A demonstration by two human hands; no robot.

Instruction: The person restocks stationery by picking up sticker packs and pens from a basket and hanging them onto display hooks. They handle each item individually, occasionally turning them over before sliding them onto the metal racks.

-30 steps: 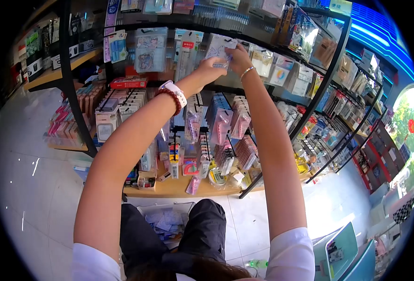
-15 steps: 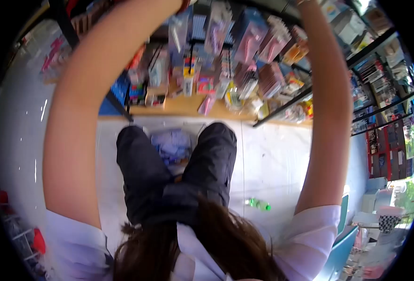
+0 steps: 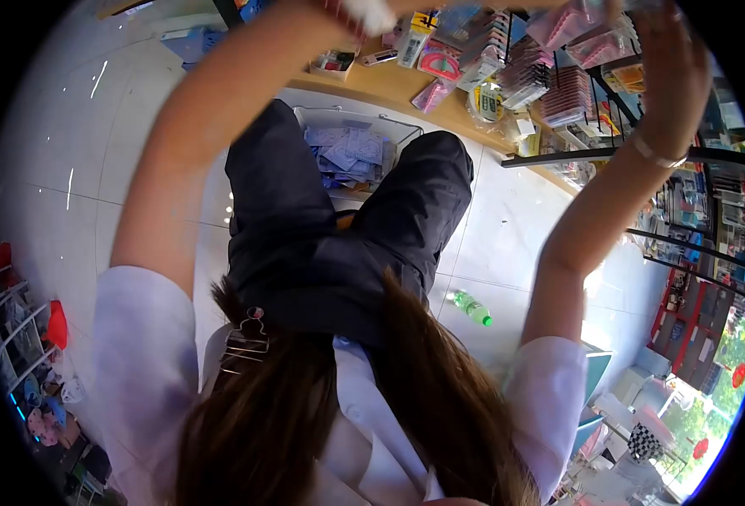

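Fingers of the right hand (image 3: pixel 672 63) spread, empty; left hand unseen. Raised arms might knock the hanging packs (image 3: pixel 558 93) down.

Pink hanging packets (image 3: pixel 577 25), seemingly rack-hung

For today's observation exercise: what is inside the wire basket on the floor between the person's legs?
The wire basket holds a loose pile of bluish flat packets. The dark trouser legs cover its sides, so the rest of its contents are hidden.

Right hand (image 3: pixel 674 72) raised before hanging packets (image 3: pixel 571 80), basket (image 3: pixel 351 152) below.
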